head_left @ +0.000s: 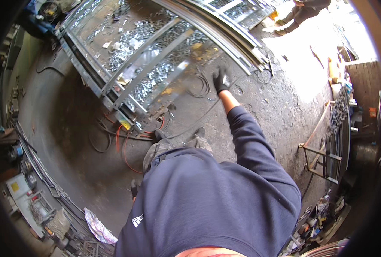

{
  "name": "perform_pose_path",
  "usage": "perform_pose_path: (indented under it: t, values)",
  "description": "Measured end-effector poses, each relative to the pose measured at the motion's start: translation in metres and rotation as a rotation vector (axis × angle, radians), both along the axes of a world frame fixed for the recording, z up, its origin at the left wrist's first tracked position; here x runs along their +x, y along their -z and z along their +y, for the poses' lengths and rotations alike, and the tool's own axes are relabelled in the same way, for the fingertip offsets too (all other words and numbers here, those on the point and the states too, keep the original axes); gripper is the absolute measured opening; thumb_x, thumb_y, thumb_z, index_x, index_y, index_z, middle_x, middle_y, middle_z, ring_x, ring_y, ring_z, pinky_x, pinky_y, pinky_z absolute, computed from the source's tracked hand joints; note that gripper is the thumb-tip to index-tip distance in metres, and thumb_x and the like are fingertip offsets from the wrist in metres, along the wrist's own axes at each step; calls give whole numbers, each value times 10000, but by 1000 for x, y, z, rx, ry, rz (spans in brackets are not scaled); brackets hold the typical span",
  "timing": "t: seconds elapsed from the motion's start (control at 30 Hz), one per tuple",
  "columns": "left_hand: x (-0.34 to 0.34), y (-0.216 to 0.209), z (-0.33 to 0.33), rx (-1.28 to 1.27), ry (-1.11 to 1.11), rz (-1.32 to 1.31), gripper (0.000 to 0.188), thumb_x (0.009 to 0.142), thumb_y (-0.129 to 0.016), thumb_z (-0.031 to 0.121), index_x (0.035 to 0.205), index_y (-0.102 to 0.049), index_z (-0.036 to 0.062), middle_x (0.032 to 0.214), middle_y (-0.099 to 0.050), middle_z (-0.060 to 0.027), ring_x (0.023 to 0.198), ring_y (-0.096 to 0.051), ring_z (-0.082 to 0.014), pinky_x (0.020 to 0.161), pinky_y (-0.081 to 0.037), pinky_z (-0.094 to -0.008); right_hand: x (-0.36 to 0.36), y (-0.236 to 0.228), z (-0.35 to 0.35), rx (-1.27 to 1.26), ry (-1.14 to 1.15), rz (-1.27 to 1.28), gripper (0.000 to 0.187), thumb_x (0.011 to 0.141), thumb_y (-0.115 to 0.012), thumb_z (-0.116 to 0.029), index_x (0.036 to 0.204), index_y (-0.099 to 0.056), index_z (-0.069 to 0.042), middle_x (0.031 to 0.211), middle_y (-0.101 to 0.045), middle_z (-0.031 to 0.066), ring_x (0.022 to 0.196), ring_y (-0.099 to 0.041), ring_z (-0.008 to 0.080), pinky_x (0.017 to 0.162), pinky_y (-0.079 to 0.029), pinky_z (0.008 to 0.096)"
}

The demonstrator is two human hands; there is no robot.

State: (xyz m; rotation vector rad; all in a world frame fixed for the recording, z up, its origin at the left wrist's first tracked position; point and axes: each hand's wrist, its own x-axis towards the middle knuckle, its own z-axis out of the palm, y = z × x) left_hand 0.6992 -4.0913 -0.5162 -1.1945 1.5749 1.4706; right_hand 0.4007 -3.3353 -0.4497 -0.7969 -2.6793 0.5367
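Navy sweatshirt [207,197] fills the lower middle of the head view, closest to the lens; its right sleeve [252,135] runs forward. Right hand [222,80], dark glove, is out at arm's reach above the floor: outline blurred, fingers appear spread, nothing made out in the grasp. Left hand [134,188], also gloved, is by the left hip, mostly covered by the body; cannot tell how its fingers stand or whether it holds anything. Long metal rails [218,33] lie side by side along the far right side of the bench frame [87,75], near ends just right of the right hand, no contact made out. Flat crossbars [154,68] span the bench over scattered small metal pieces [124,53]. Judgement, reading the step as a reach beside the rail ends: best to close on a rail from its sides, clear of the end faces, which may be sharp; should one be lifted, both hands seem advisable, as such length would likely tip in one. Footing: cable coil [206,88] lies just left of the right hand, orange hose [118,136] near the left shoe [159,135]; step clear of both. Co-worker [304,15] at upper right; avoid swinging far ends that way.
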Motion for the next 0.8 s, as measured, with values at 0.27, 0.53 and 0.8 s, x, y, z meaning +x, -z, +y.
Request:
perform_pose_path:
  t: [0.27,0.53,0.8]
  values:
    - [49,-5,95,-31,15,-53,282,911,-589,233,1179,-593,144,972,-645,-69,803,-613,-216,660,-501,-353,20,-36,141,-53,-76,-290,569,829,-642,-350,1339,-509,-137,1294,-567,216,1104,-584,396,921,-467,499]
    - [-1,-16,182,-36,-127,273,381,908,-615,235,1274,-554,150,1047,-647,-57,921,-612,-196,761,-498,-344,96,5,30,-271,-375,-267,348,930,-531,-371,1047,-562,-45,857,-650,267,827,-620,474,717,-475,559]
    - [-158,-95,352,696,-118,539,425,946,-575,205,1340,-465,89,1218,-618,-120,1114,-610,-259,940,-495,-408,449,26,66,-545,-176,-872,363,883,-614,-352,1053,-596,-31,950,-658,248,910,-626,438,754,-492,512]
